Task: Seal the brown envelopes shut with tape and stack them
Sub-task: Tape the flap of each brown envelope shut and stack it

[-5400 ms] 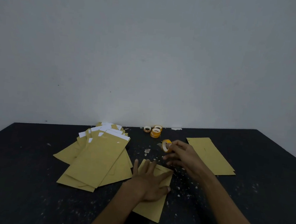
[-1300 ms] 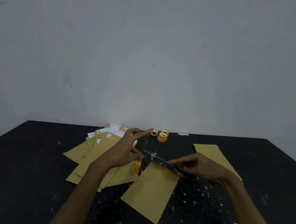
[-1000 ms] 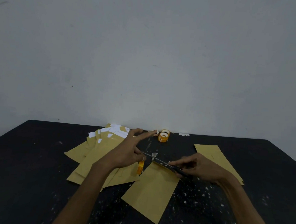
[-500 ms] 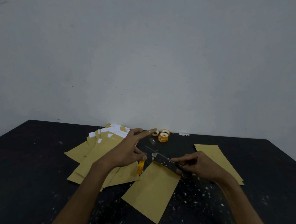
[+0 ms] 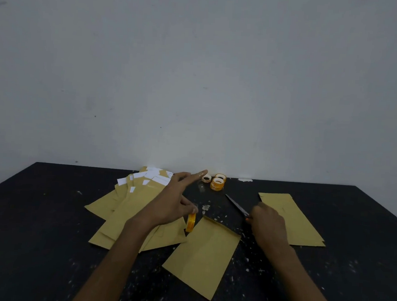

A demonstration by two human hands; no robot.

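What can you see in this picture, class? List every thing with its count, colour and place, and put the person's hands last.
wall: one, pale grey, behind the table
table: one, black with white flecks, under everything
envelope pile: several, count unclear, brown with white slips, left of centre
single envelope: one, brown, flat, front centre
envelope stack: at least two, brown, right side
spare tape rolls: three, orange, back centre
tape roll: one, orange, by the single envelope's far corner
scissors: one pair, dark blades, right of centre
white scrap: one, back edge
left hand: pinches the tape roll, forefinger straight
right hand: grips the scissors
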